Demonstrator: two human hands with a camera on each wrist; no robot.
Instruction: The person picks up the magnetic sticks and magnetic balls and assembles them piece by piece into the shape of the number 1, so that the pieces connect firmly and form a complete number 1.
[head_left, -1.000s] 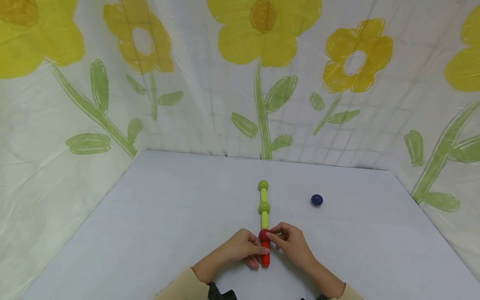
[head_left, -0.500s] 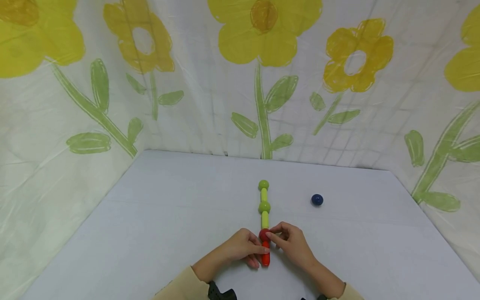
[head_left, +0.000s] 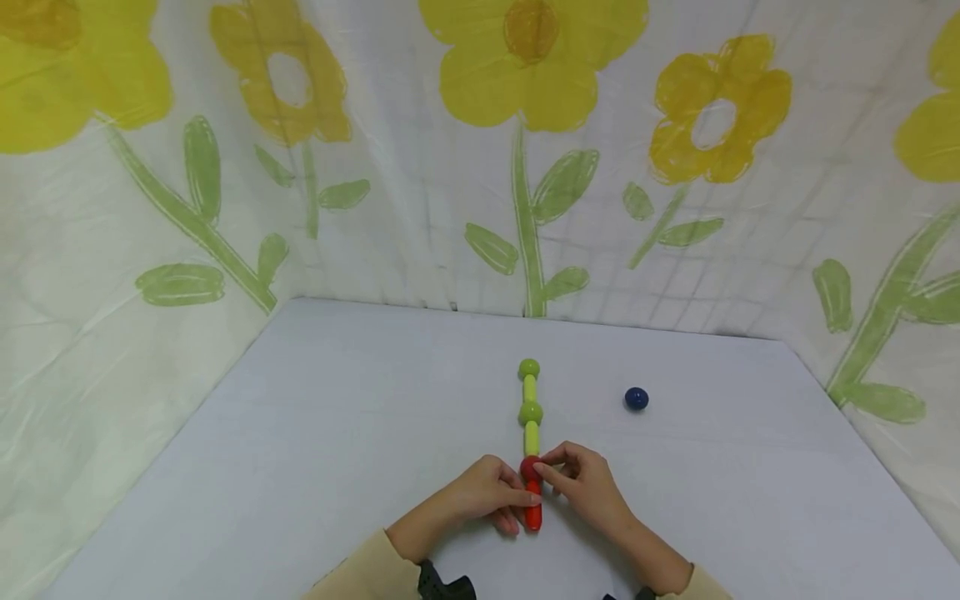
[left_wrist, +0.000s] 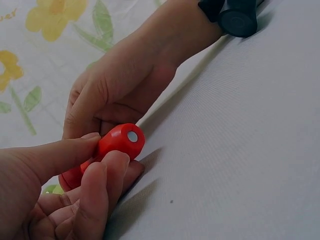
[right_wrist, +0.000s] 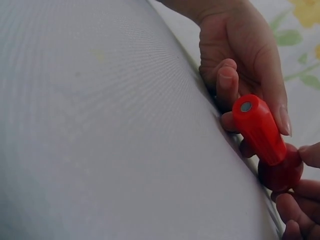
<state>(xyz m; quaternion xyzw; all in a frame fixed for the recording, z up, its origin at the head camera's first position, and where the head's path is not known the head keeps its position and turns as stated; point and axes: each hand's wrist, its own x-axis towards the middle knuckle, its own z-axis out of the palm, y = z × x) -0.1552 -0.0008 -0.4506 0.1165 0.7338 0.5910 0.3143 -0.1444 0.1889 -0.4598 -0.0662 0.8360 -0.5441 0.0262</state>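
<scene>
In the head view a line of magnetic pieces runs away from me. At its near end my left hand [head_left: 483, 492] pinches a red magnetic rod [head_left: 533, 515] between thumb and fingers. My right hand [head_left: 592, 490] pinches the red ball [head_left: 528, 468] at the rod's far end. Rod and ball meet end to end in the right wrist view, where a grey metal disc [right_wrist: 246, 106] shows on the rod's near tip. Beyond the red ball lie a yellow-green rod [head_left: 532, 439], a green ball [head_left: 530, 412], a second yellow-green rod [head_left: 530, 388] and another green ball [head_left: 528, 367].
A dark blue ball [head_left: 637, 399] lies apart, right of the line. The white table [head_left: 337, 400] ends at a hanging cloth [head_left: 397, 208] with painted yellow flowers, behind and along both sides. Dark straps [head_left: 446, 585] sit at the wrists.
</scene>
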